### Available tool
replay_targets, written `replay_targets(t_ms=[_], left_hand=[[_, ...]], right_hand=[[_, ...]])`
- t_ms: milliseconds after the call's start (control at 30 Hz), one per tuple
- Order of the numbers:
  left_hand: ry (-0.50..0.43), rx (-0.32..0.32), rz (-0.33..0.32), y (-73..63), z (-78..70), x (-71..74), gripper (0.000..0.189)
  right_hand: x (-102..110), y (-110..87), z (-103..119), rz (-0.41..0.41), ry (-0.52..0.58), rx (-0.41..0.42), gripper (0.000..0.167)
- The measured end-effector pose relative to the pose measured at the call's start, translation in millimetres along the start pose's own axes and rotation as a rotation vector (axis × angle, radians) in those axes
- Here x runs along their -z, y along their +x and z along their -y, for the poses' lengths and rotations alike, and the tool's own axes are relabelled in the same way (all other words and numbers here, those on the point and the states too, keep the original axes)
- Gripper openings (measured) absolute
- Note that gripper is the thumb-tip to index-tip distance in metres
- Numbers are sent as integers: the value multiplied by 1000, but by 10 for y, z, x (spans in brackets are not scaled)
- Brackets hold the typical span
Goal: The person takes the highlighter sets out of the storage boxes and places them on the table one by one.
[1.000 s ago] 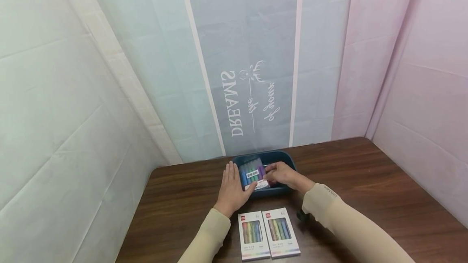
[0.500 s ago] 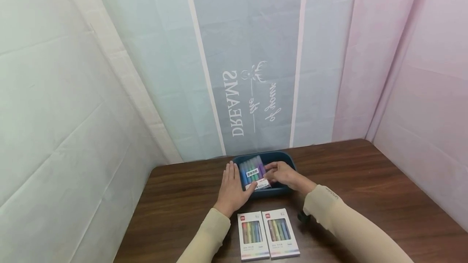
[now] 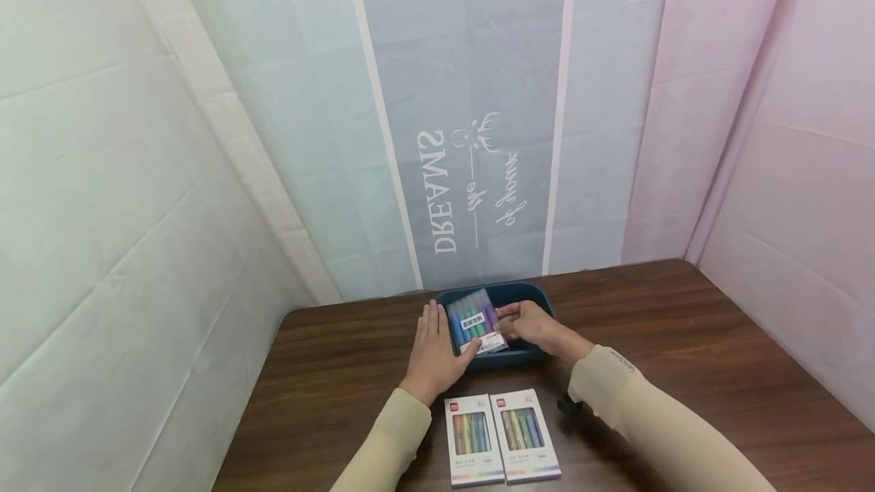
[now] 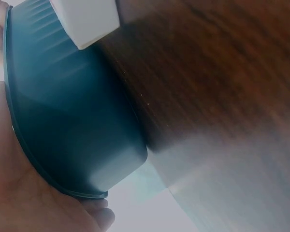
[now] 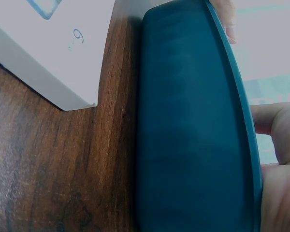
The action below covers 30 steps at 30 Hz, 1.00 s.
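A clear pack of coloured markers (image 3: 466, 304), in blue, green and purple with white labels, lies tilted in a dark teal plastic bin (image 3: 506, 359). My right hand (image 3: 529, 325) reaches over the bin's right part, its thumb and fingers pinching the pack's right edge. Along the bin's left end, my left hand (image 3: 432, 359) rests with straight fingers, its thumb reaching over the rim to the pack's lower left part. Both wrist views show the bin's outer wall (image 4: 77, 106) close up, and the right hand's fingers are partly hidden behind the rim (image 5: 249, 125).
Two white boxes of coloured pens with windows, a left box (image 3: 472, 469) and a right box (image 3: 529, 465), lie side by side in front of the bin. The brown wooden table (image 3: 328, 386) ends at hanging printed cloth (image 3: 472, 59) behind the bin.
The marker pack has shifted slightly up and to the right in the bin, with the right hand still at its edge. The left hand has stayed in place.
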<state>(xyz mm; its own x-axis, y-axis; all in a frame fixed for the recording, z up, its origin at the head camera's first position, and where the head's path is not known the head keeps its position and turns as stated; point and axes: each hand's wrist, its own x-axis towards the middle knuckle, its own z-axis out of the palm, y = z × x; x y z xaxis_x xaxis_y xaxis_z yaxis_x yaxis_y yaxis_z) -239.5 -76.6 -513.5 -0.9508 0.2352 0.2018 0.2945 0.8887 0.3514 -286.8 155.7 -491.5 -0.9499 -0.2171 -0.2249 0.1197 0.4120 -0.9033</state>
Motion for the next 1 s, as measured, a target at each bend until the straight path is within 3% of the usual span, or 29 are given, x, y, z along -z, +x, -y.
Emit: replay_targets(t_ms=[433,1000], left_hand=[[-13,-2,-6,-12,-11,18,104],[-8,8,20,0,-9,19,104]], right_hand=[[13,43,-22,-30,42,-8,36],[44,-1,14,-39,96,53,38]])
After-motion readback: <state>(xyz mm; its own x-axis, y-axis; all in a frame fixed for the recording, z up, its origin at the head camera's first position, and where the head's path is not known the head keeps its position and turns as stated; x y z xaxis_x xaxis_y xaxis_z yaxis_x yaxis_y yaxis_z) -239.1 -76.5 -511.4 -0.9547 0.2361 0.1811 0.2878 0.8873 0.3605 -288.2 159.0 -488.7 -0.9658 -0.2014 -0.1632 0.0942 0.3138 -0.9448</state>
